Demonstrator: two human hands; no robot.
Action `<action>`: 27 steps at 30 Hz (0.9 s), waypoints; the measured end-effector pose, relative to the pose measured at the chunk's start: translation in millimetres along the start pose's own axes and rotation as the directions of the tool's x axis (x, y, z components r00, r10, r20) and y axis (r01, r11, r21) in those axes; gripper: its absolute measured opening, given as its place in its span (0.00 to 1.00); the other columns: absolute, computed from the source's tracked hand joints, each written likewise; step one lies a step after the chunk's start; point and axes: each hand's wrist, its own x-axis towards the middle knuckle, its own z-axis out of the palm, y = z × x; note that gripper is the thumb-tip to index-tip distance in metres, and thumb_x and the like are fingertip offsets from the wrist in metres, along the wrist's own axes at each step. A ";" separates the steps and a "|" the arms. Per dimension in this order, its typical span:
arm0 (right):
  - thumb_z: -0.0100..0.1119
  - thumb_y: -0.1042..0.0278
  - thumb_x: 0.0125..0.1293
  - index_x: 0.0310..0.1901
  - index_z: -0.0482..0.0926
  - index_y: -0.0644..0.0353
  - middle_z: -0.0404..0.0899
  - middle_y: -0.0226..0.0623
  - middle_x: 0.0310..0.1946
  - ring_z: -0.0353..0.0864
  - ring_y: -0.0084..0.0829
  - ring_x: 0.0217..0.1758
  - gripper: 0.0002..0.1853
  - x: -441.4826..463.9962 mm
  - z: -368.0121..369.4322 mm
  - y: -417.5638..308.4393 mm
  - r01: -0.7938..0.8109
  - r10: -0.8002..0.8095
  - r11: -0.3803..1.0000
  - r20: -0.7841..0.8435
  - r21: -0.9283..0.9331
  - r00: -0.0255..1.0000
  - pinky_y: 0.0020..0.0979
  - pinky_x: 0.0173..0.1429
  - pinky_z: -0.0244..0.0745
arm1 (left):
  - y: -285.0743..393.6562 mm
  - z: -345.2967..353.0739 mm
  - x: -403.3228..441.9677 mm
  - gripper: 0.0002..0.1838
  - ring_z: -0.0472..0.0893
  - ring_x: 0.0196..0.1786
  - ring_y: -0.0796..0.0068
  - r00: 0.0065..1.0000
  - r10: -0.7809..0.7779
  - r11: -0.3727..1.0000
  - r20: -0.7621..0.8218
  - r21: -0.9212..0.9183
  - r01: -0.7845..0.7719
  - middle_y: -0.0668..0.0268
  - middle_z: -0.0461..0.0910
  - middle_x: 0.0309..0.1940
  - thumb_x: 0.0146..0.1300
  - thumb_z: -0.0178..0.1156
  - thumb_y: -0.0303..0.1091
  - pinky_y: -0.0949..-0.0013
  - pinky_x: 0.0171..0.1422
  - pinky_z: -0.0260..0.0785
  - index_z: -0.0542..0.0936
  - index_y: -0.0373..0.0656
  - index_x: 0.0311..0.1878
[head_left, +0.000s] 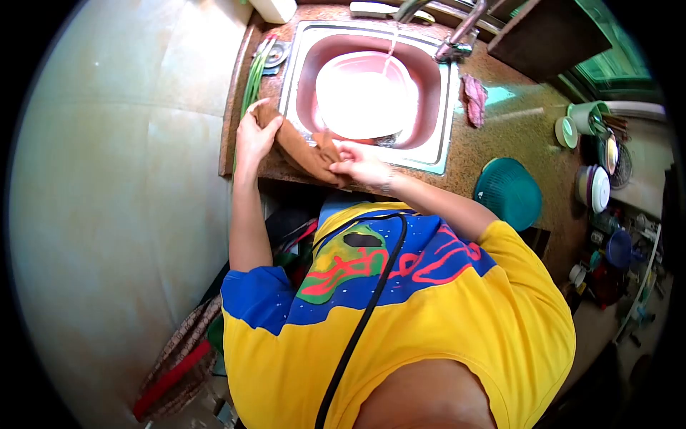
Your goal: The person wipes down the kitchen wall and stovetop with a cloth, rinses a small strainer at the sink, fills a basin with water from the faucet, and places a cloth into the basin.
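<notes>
A brown cloth (304,152) is stretched between my two hands at the near left corner of the sink. My left hand (255,137) is closed on its upper left end, next to the green onions (254,75) lying on the counter. The lower right end is pinched by my right hand (359,164), just in front of the sink rim. Behind the cloth, a white basin (364,96) sits in the metal sink (304,39). Water runs into it from the faucet (450,48).
A teal colander (509,191) lies upside down on the counter right of the sink. Beyond the sink's right edge is a pink rag (474,100). Cups and bowls (599,187) stand farther right. A tiled wall (143,143) borders the left side.
</notes>
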 end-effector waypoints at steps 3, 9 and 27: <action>0.64 0.74 0.52 0.27 0.64 0.61 0.66 0.35 0.22 0.66 0.28 0.29 0.14 18.2 7.4 48.1 -0.001 -0.014 0.827 -0.023 -0.561 1.000 0.28 0.37 0.67 | -47.4 27.6 -18.6 0.25 0.77 0.51 0.61 0.997 -0.047 0.887 -0.062 0.456 0.070 0.51 0.76 0.46 0.50 0.64 0.26 0.67 0.56 0.68 0.71 0.37 0.55; 0.54 0.77 0.51 0.45 0.74 0.61 0.74 0.45 0.37 0.75 0.46 0.44 0.16 -12.0 -17.0 69.0 0.312 -0.320 0.606 0.135 -0.732 0.938 0.41 0.48 0.72 | -65.6 83.2 -93.8 0.16 0.74 0.47 0.53 0.982 0.156 0.891 -0.105 0.444 -0.094 0.53 0.72 0.41 0.52 0.57 0.21 0.59 0.53 0.67 0.72 0.35 0.46; 0.51 0.81 0.52 0.45 0.79 0.52 0.75 0.42 0.40 0.77 0.45 0.42 0.19 -123.9 -208.9 -0.7 -0.252 -0.519 0.413 -0.454 -0.875 0.724 0.39 0.47 0.74 | 73.8 266.8 -98.4 0.16 0.75 0.45 0.54 0.866 0.416 0.909 0.276 -0.125 -0.397 0.52 0.66 0.45 0.52 0.59 0.21 0.60 0.49 0.70 0.72 0.39 0.45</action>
